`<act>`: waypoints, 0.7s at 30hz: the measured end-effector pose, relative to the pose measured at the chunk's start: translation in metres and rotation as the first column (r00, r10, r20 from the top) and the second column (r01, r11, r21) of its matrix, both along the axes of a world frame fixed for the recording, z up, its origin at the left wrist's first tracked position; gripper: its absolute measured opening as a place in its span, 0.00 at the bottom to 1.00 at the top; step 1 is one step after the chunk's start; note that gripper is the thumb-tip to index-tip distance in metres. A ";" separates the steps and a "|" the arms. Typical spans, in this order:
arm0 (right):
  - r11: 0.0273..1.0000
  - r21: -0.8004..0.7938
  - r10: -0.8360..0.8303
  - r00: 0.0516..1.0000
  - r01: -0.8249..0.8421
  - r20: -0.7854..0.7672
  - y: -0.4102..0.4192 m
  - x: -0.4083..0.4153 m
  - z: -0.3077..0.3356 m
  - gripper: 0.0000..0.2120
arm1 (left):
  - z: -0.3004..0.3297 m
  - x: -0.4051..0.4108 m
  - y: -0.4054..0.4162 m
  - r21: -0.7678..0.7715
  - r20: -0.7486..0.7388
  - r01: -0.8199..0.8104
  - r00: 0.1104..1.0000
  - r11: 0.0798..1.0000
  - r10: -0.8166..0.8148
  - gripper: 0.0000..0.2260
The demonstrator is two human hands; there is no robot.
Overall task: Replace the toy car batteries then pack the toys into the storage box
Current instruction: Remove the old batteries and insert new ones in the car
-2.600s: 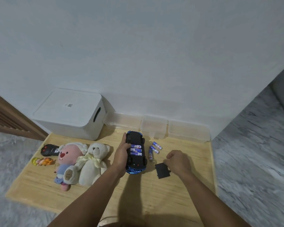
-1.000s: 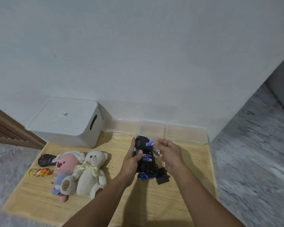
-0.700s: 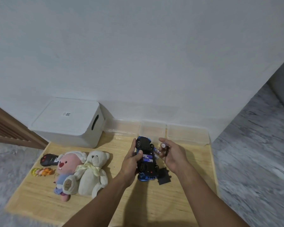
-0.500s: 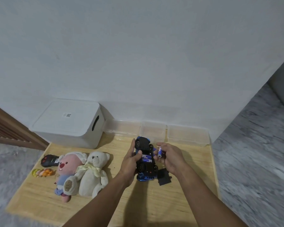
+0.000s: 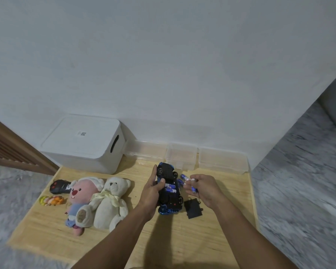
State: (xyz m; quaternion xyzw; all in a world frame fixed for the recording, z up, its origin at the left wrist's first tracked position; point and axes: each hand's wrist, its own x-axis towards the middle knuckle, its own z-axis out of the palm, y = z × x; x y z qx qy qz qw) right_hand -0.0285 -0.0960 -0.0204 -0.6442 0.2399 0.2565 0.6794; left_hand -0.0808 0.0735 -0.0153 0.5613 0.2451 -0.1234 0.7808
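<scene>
The blue toy car [image 5: 169, 199] lies upside down on the wooden board [image 5: 217, 235], its battery bay uncovered with blue batteries [image 5: 170, 188] in it. My left hand [image 5: 150, 193] grips the car's left side, thumb over the underside. My right hand [image 5: 203, 189] is just right of the car and pinches a blue battery [image 5: 188, 179] in its fingertips. The black battery cover [image 5: 192, 208] lies on the board below that hand. The white lidded storage box [image 5: 81, 144] stands at the back left.
A pink plush [image 5: 80, 199] and a cream teddy bear [image 5: 111, 202] lie left of the car. A black remote [image 5: 59, 186] and a small colourful toy [image 5: 50, 200] sit further left. Clear plastic containers [image 5: 182, 158] line the wall. Grey carpet surrounds the board.
My right hand left the battery cover, picked loose batteries up beside the car and now holds one by its right side. My left hand has kept hold of the car.
</scene>
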 end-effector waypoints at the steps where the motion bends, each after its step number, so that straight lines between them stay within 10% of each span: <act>1: 1.000 0.014 0.000 1.000 0.000 0.019 0.001 -0.001 0.000 0.10 | 0.000 0.000 0.000 -0.002 -0.006 0.000 1.000 1.000 0.000 0.27; 10: 0.971 -0.209 0.173 0.940 -0.114 0.293 0.028 -0.001 0.011 0.08 | -0.005 0.000 -0.004 -0.106 -0.073 -0.031 0.997 0.994 0.023 0.23; 21: 0.521 -0.795 0.789 0.529 -0.309 0.312 0.046 -0.016 0.011 0.28 | -0.013 0.000 0.003 -0.374 -0.138 -0.030 0.990 0.927 -0.023 0.17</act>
